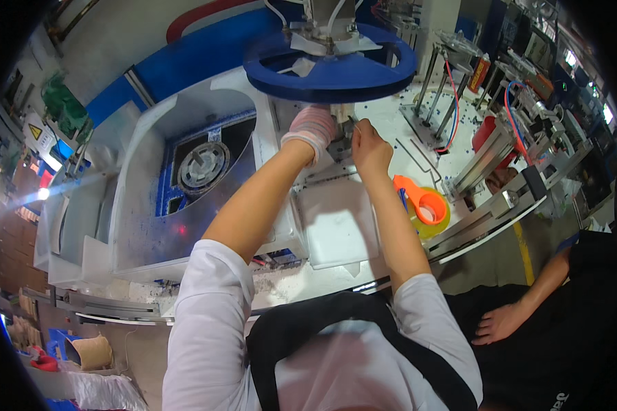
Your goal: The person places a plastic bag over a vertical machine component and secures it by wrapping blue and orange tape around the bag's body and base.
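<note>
Small metal block (341,130) sitting under blue reel (332,65), at bench (404,120) rear; likely rigid, light, fiddly. Gloved left hand (311,130) bracing it, fingers curled. Right hand (369,145) pinching thin wire at block's edge.

White short sleeves, black apron, pink-white glove on left hand (313,128).

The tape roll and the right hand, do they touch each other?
Apart. In the head view the right hand works up at the small machine part under the blue wheel, while the orange tape roll lies on the bench beside the forearm, further down.
</note>
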Action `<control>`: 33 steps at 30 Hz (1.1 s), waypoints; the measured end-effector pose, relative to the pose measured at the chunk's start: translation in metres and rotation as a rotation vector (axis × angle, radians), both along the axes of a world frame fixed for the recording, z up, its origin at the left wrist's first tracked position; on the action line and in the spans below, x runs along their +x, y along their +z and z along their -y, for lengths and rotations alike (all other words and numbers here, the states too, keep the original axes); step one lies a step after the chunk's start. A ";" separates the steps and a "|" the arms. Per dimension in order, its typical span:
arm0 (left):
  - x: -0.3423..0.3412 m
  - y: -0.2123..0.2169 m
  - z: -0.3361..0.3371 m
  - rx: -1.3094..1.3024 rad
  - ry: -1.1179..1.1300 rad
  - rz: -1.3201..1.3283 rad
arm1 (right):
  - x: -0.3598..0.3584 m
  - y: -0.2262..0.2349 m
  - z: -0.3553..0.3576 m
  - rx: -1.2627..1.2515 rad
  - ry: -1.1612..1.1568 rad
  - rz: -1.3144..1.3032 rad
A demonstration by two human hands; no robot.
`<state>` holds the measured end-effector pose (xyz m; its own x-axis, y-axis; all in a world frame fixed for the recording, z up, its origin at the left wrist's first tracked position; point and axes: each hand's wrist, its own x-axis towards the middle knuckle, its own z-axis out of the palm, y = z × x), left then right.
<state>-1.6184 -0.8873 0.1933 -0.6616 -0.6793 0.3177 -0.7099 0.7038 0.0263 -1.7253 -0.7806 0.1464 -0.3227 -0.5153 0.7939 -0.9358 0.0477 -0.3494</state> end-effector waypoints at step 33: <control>-0.005 0.011 0.028 0.047 -0.036 -0.405 | -0.025 -0.010 -0.007 0.074 0.036 0.207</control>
<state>-1.6234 -0.9151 0.2040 -0.5125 -0.6780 0.5269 -0.6108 0.7191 0.3313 -1.7502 -0.7732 0.1365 -0.4555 -0.5837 0.6722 -0.8458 0.0483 -0.5313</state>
